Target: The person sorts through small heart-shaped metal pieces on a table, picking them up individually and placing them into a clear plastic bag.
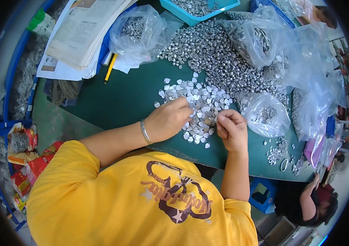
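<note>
A loose heap of small flat silver pieces [209, 100], several of them leaf- or heart-shaped, lies on the green tabletop [96, 98]. My left hand [169, 119], with a silver bangle [145, 131] at its wrist, rests at the heap's near left side. Its fingers are curled together among the pieces, and their tips are partly hidden. At the heap's right edge, my right hand [234, 130] has thumb and forefinger pinched. Whatever may be between those fingertips is too small to make out.
Behind the heap spreads a mass of rounded metal parts [223, 53]. Clear plastic bags [266, 115] of parts stand right, another bag [137, 30] at back left. Papers [80, 35], a yellow pen [111, 69] and a blue tray [199, 18] lie around. Another person [309, 201] sits at lower right.
</note>
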A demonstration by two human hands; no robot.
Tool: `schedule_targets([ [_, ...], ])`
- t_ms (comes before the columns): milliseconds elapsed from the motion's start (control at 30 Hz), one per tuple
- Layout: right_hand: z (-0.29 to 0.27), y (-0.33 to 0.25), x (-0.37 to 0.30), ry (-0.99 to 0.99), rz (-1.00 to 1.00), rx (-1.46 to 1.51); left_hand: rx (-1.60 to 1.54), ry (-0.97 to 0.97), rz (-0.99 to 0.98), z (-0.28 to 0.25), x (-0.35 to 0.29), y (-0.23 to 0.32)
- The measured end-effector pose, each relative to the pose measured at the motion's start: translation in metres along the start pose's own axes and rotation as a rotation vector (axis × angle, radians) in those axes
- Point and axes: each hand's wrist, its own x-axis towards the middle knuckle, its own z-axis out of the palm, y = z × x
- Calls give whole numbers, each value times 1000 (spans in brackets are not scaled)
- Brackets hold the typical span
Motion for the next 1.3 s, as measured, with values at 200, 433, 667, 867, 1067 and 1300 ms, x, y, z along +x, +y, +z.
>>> schedule_targets([
  [200,-11,-1,-11,26,-12,-80,-12,51,87,-1,-4,-2],
  [433,21,15,-12,109,-657,-1306,-24,32,50,1,-4,-2],
  [667,-5,16,-21,64,-188,-156,-331,83,-168,-5,2,-1],
  [867,15,18,3,220,-491,-1075,-1136,-77,-521,-2,19,2],
  [1067,-7,10,-5,165,-139,-248,48,-37,49,17,17,5],
  [1300,13,16,-12,96,-517,-1127,-54,48,12,20,17,-1],
])
